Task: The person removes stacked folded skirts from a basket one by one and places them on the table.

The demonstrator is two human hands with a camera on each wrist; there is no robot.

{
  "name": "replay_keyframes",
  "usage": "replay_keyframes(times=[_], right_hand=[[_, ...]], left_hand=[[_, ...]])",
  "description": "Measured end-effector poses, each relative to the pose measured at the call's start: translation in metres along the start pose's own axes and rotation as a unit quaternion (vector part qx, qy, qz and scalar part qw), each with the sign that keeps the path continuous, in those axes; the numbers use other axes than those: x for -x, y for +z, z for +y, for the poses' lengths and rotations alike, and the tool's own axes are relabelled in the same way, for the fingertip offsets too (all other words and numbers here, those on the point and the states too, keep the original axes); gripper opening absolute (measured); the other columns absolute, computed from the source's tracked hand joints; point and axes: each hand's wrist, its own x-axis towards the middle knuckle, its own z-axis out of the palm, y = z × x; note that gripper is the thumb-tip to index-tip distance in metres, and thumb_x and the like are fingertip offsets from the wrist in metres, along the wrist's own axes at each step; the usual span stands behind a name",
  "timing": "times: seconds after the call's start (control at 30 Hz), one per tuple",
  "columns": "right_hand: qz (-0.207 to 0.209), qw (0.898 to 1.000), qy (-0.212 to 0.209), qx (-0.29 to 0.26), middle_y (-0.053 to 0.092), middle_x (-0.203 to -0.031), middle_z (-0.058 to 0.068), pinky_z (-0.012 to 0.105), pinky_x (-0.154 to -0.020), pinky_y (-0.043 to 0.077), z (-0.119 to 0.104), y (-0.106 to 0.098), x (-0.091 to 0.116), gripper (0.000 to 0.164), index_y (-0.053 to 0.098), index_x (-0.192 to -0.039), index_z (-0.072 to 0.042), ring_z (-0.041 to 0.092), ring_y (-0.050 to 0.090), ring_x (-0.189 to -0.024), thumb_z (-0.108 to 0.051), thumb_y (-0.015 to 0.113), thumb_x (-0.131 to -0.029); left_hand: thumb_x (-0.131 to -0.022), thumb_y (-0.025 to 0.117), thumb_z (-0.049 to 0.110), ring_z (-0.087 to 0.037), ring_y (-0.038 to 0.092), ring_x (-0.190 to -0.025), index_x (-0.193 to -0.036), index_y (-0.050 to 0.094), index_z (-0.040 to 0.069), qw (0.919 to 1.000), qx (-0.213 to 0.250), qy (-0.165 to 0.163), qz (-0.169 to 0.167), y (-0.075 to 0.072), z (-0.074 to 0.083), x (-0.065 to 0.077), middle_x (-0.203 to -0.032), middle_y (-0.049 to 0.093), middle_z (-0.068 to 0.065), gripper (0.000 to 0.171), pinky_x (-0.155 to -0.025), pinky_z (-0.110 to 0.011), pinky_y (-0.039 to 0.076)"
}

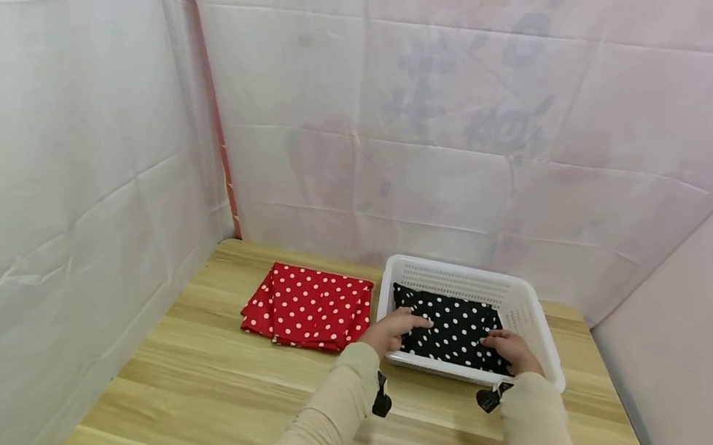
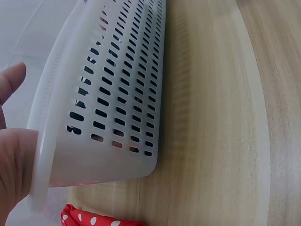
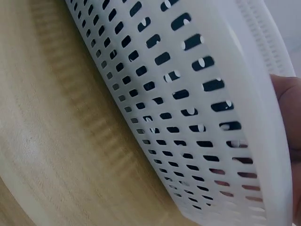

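Note:
A black cloth with white polka dots (image 1: 453,327) lies spread, folded, inside a white plastic basket (image 1: 540,313). My left hand (image 1: 392,329) reaches over the basket's front left corner, one finger stretched out across the cloth. At the front right, my right hand (image 1: 514,349) rests its extended fingers on the cloth's right part. In the left wrist view, part of the left hand (image 2: 16,160) shows behind the rim, thumb raised. The right wrist view shows only a piece of the right hand (image 3: 289,117) beyond the rim. Some fingertips are hidden by the basket wall.
A folded red cloth with white polka dots (image 1: 313,309) lies on the wooden table (image 1: 231,399), just left of the basket. Pale sheeting (image 1: 370,106) hangs behind the table and along both sides.

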Motion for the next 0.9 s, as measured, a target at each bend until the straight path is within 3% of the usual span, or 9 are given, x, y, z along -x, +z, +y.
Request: replay_keyframes(times=[0.03, 0.1, 0.17, 0.2, 0.37, 0.57, 0.7, 0.8, 0.9], right_hand=[[0.005, 1.000, 0.005, 0.006, 0.029, -0.136, 0.033, 0.057, -0.087, 0.039, 0.000, 0.001, -0.001, 0.059, 0.033, -0.133, 0.013, 0.047, 0.033, -0.119, -0.020, 0.055, -0.089], [0.010, 1.000, 0.019, 0.007, 0.027, -0.136, 0.033, 0.048, -0.079, 0.044, 0.000, 0.002, -0.002, 0.063, 0.030, -0.134, 0.014, 0.041, 0.039, -0.112, -0.019, 0.056, -0.088], [0.016, 1.000, 0.026, 0.007, 0.024, -0.138, 0.033, 0.038, -0.069, 0.046, -0.001, 0.003, -0.003, 0.067, 0.025, -0.137, 0.013, 0.038, 0.044, -0.101, -0.019, 0.057, -0.087], [0.017, 0.999, 0.026, 0.009, 0.022, -0.139, 0.034, 0.035, -0.066, 0.045, -0.001, 0.003, -0.003, 0.069, 0.023, -0.138, 0.014, 0.036, 0.044, -0.098, -0.019, 0.056, -0.087], [0.016, 1.000, 0.022, -0.004, 0.024, -0.139, 0.032, 0.040, -0.072, 0.045, -0.002, 0.001, -0.002, 0.060, 0.033, -0.135, 0.011, 0.041, 0.039, -0.110, -0.020, 0.055, -0.089], [0.007, 1.000, 0.018, 0.010, 0.032, -0.136, 0.033, 0.067, -0.088, 0.032, 0.006, -0.001, 0.004, 0.048, 0.045, -0.127, 0.011, 0.051, 0.031, -0.120, -0.019, 0.049, -0.091], [0.028, 0.999, 0.021, -0.025, 0.038, -0.125, 0.033, 0.061, -0.091, 0.034, 0.008, -0.001, 0.001, 0.048, 0.045, -0.117, 0.018, 0.044, 0.040, -0.109, -0.020, 0.053, -0.088], [0.043, 0.998, 0.013, -0.041, 0.040, -0.119, 0.029, 0.054, -0.090, 0.037, 0.001, -0.003, -0.003, 0.045, 0.046, -0.112, 0.015, 0.037, 0.042, -0.101, -0.020, 0.056, -0.085], [0.043, 0.999, -0.021, -0.009, 0.042, -0.120, 0.033, 0.053, -0.093, 0.036, -0.011, -0.008, -0.005, 0.042, 0.051, -0.109, 0.017, 0.041, 0.043, -0.105, -0.018, 0.056, -0.085]], left_hand=[[-0.078, 0.074, 0.029, -0.015, 0.041, -0.067, -0.145, 0.031, 0.013, 0.9999, 0.011, -0.001, 0.000, 0.000, -0.001, 0.000, -0.141, 0.035, -0.016, 0.081, -0.063, -0.029, 0.045], [-0.079, 0.074, 0.024, -0.026, 0.049, -0.098, -0.146, 0.029, 0.012, 0.9990, 0.044, 0.004, -0.009, 0.000, -0.002, 0.000, -0.143, 0.032, -0.017, 0.081, -0.085, -0.046, 0.045], [-0.080, 0.072, 0.019, -0.039, 0.031, -0.125, -0.146, 0.029, 0.011, 0.9969, 0.074, 0.011, -0.025, 0.000, -0.003, 0.000, -0.145, 0.028, -0.018, 0.079, -0.092, -0.063, 0.032], [-0.081, 0.071, 0.018, -0.041, 0.027, -0.128, -0.145, 0.030, 0.010, 0.9959, 0.084, 0.014, -0.031, 0.001, -0.003, -0.001, -0.145, 0.027, -0.018, 0.077, -0.091, -0.064, 0.033], [-0.084, 0.068, 0.018, -0.041, 0.029, -0.127, -0.139, 0.043, 0.009, 0.9942, 0.097, 0.014, -0.044, 0.004, -0.003, -0.002, -0.144, 0.031, -0.015, 0.061, -0.086, -0.060, 0.040], [-0.083, 0.069, 0.021, -0.039, 0.026, -0.130, -0.127, 0.055, 0.007, 0.9954, 0.091, 0.010, -0.029, 0.007, -0.011, -0.001, -0.139, 0.038, -0.015, 0.049, -0.101, -0.060, 0.022], [-0.083, 0.068, 0.022, -0.038, 0.022, -0.132, -0.128, 0.055, 0.006, 0.9945, 0.095, 0.018, -0.040, 0.008, -0.012, -0.001, -0.140, 0.037, -0.014, 0.050, -0.103, -0.059, 0.015], [-0.083, 0.068, 0.024, -0.037, 0.030, -0.128, -0.135, 0.048, 0.008, 0.9934, 0.102, 0.027, -0.043, 0.009, -0.009, -0.001, -0.140, 0.037, -0.013, 0.058, -0.100, -0.059, 0.025], [-0.083, 0.068, 0.025, -0.035, 0.041, -0.120, -0.140, 0.040, 0.009, 0.9907, 0.125, 0.037, -0.038, 0.012, -0.006, 0.000, -0.139, 0.038, -0.014, 0.065, -0.091, -0.057, 0.037]])
